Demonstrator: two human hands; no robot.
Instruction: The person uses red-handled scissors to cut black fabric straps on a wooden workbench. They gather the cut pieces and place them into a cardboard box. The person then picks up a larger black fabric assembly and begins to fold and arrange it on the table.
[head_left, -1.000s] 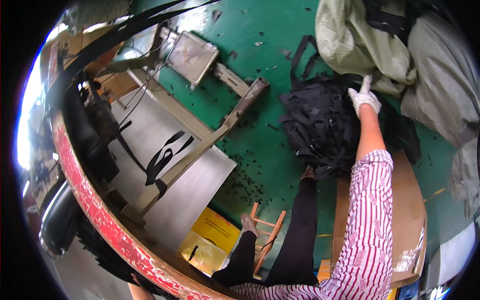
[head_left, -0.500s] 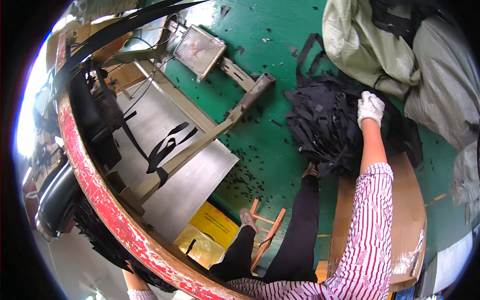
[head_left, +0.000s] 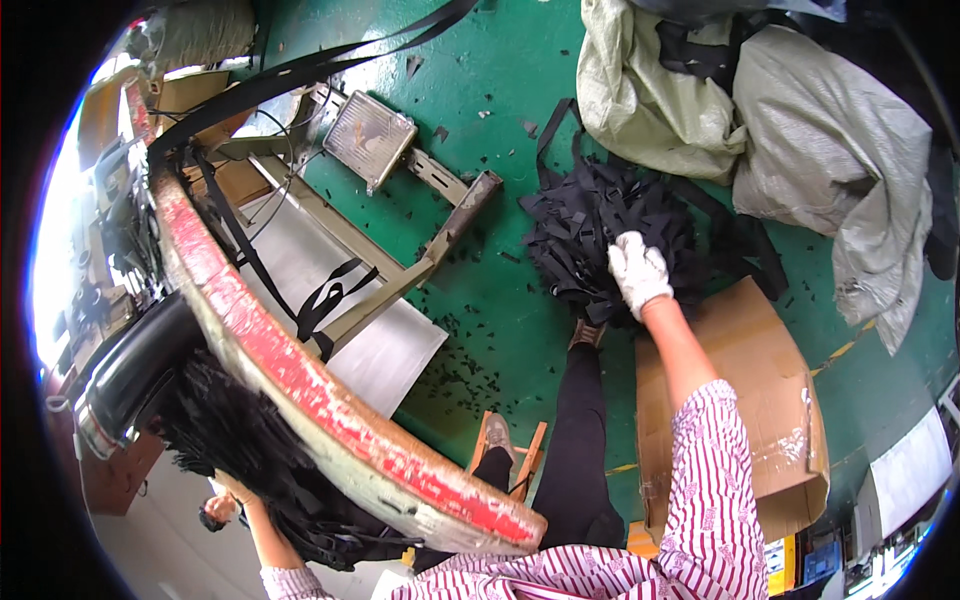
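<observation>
A large heap of cut black fabric strips (head_left: 570,235) lies on the green floor, to the right of the machine frame. My right hand (head_left: 638,272), in a white glove, rests over the front right of this heap. Its fingers look curled, and anything inside them is hidden. At the lower left, a second pile of black strips (head_left: 270,455) lies on a pale table behind its worn red edge (head_left: 300,370). My left hand (head_left: 236,488), bare, is beside that pile's near side. Its fingers are small and partly hidden, so their grip does not show.
A brown cardboard box (head_left: 735,400) stands right of my leg. Greenish-grey woven sacks (head_left: 830,130) slump at the far right. A metal frame (head_left: 440,250) carries a lamp (head_left: 370,140). Long black straps (head_left: 330,65) cross the upper left. A wooden stool (head_left: 530,460) is by my feet.
My right hand has moved from the heap's right side toward its near middle. My left hand shows more now, beside the table pile. The whole view has shifted.
</observation>
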